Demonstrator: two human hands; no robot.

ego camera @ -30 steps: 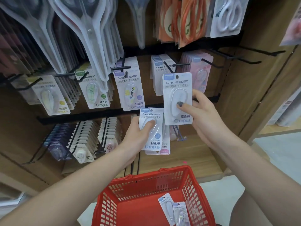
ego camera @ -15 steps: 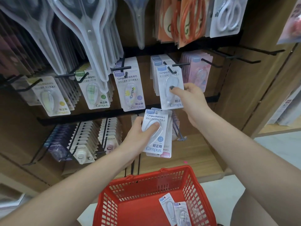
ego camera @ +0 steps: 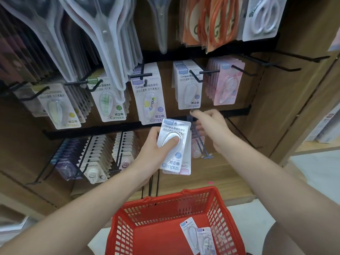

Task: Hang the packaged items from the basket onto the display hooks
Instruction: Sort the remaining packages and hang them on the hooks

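I see the left hand [ego camera: 152, 150] gripping a small stack of packets [ego camera: 174, 146] at frame centre, thumb pressed on the front blister. The right hand [ego camera: 211, 127], at 2 o'clock from the stack, holds nothing, its fingers loosely curled just below a white packet on its hook [ego camera: 190, 89]. At 6 o'clock, the red basket [ego camera: 165, 203] contains two more packets [ego camera: 199, 236].

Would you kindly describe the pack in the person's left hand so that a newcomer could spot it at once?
Start at the red basket at the bottom and look straight up to the left hand. It holds a small stack of packs in front of the shelf. Unlike every pack around it, this white-and-blue one hangs on no hook.
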